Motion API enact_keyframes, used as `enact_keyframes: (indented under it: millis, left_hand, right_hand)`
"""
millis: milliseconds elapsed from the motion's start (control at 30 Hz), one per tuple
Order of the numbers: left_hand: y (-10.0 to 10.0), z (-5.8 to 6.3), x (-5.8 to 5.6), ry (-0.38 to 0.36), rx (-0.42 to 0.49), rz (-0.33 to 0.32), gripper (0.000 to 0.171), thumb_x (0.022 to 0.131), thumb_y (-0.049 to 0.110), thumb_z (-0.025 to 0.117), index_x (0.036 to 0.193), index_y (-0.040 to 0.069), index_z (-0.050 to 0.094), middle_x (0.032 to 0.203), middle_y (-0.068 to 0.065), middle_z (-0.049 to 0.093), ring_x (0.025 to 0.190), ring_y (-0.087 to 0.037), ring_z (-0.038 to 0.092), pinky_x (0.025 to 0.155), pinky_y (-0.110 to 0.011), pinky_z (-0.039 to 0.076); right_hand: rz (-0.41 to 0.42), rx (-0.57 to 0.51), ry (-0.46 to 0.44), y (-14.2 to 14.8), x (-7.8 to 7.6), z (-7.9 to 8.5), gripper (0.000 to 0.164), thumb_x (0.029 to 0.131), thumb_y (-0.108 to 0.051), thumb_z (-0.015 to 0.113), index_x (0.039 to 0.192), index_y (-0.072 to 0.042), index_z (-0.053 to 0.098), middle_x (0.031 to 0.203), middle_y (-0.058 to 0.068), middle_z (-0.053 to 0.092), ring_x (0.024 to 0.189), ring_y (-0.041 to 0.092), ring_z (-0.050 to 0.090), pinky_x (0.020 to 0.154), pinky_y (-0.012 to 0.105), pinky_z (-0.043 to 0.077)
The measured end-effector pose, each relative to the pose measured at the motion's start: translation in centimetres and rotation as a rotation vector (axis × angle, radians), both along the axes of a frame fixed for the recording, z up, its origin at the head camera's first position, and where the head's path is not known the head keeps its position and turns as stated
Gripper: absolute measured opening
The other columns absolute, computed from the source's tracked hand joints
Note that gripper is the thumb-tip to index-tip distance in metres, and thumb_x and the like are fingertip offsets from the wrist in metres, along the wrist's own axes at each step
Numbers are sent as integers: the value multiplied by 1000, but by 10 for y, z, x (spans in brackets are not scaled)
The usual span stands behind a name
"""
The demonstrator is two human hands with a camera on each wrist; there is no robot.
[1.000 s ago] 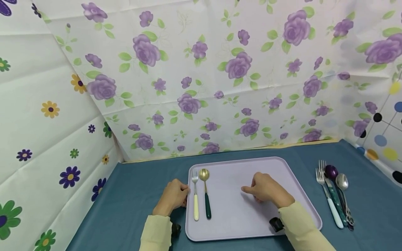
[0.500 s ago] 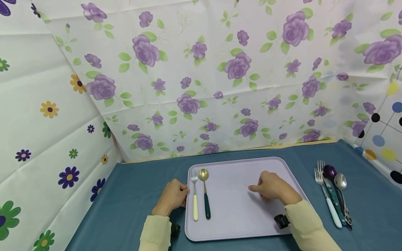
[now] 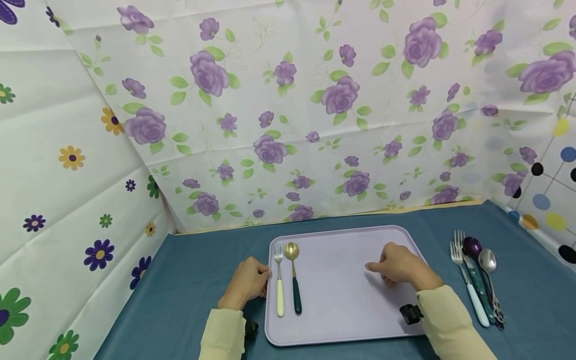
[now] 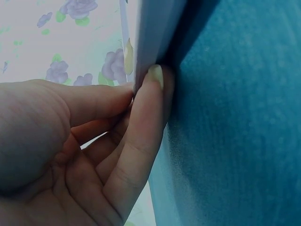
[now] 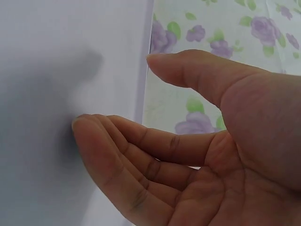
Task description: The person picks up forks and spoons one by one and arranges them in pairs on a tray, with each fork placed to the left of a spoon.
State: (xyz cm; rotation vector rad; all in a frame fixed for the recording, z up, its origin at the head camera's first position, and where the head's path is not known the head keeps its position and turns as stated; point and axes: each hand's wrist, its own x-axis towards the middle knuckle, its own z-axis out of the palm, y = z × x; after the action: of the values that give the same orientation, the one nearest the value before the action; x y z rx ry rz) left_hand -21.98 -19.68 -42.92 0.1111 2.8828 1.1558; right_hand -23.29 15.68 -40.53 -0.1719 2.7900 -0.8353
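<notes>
A pale lilac tray lies on the table. My left hand pinches its left rim; in the left wrist view the thumb is on the inner side and the fingers curl under the edge. Along the tray's left side lie a fork with a cream handle and a gold spoon with a dark green handle, side by side. Over the right part of the tray hovers my right hand, thumb apart from loosely bent fingers. In the right wrist view nothing is between thumb and fingers, whose shadow falls on the tray.
On the blue tablecloth right of the tray, cutlery lies bunched: a fork with a pale handle, another fork, a purple spoon, a silver spoon and a green-handled piece. Flowered sheets stand as walls behind and left.
My right hand has shifted to the right and slightly away over the tray. The left hand keeps its grip on the rim, and the cutlery stays put.
</notes>
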Motion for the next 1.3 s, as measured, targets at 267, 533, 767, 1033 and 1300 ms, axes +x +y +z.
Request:
enact_keyframes:
  millis: [267,533,767,1033,1300]
  left_hand:
    - [0,0,-1,-21,6,13,18,94,4,58,99,-3,73,65,-8,61,50,-13,59,47,-27,54]
    - [0,-1,-1,-27,11,12,18,94,4,58,100,-4,73,65,-8,61,50,-15,59,47,-27,53]
    - [0,0,-1,-23,6,9,18,94,4,58,100,-4,73,64,-8,61,49,-14,58,47,-27,53]
    - [0,1,1,1,2,0,18,93,3,58,94,-3,75,60,-8,61,48,-15,58,45,-27,52]
    - [0,1,0,-3,-4,13,18,93,4,58,95,-3,75,60,-6,60,48,-15,58,45,-27,52]
  right_hand:
    - [-9,-57,-17,16,-2,3,28,88,-25,68,81,1,63,67,7,64,56,16,61,56,33,53]
    - [-23,-80,-33,31,-2,6,27,89,-22,66,83,4,63,69,8,64,58,16,61,57,34,54]
    - [-50,-95,-25,40,-3,6,26,88,-19,67,82,5,62,67,8,64,56,16,62,55,33,55]
    - [-59,-95,-35,49,-5,5,28,89,-21,66,85,7,64,68,9,64,57,17,62,57,34,55]
    - [-85,-97,-64,55,-4,7,29,90,-22,65,87,7,65,70,9,65,60,18,62,58,34,55]
